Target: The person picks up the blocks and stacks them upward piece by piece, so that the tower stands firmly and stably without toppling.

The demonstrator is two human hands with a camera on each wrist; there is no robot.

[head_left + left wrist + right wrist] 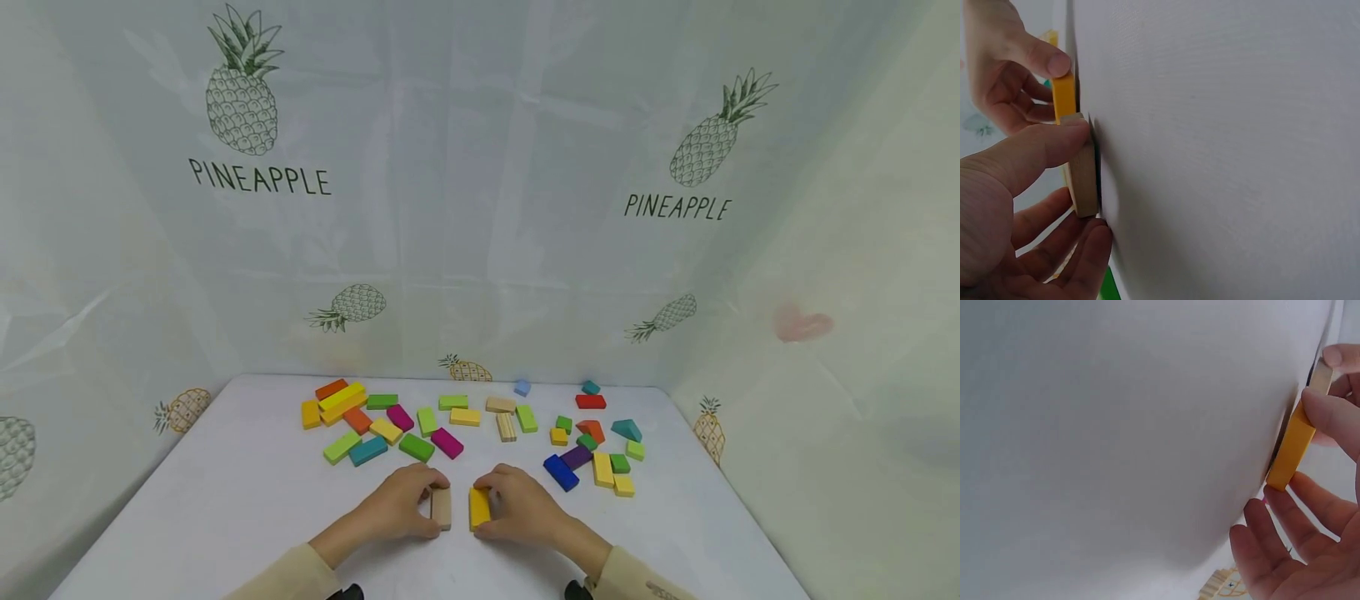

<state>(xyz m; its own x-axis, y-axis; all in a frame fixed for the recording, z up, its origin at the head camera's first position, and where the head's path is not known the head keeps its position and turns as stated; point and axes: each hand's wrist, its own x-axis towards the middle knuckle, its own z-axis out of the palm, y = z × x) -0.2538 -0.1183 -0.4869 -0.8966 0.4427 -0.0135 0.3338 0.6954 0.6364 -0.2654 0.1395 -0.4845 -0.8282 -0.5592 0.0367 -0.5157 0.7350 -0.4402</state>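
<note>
Near the front of the white table, my left hand (401, 502) pinches a plain wooden block (442, 509) by its two ends, thumb at the near end and fingers at the far end. Just to the right, my right hand (525, 507) grips a yellow block (479, 508) the same way. A narrow gap separates the two blocks, which lie roughly parallel. In the left wrist view the wooden block (1085, 181) appears low over or on the tabletop; whether it touches is unclear. The right wrist view shows the yellow block (1291, 453) between thumb and fingertips.
Loose coloured blocks lie beyond the hands: a green block (417, 448) and magenta block (447, 443) at centre-left, a blue block (561, 472) and yellow block (603, 470) at right. A pineapple-print curtain (480, 208) hangs behind the table (187, 500).
</note>
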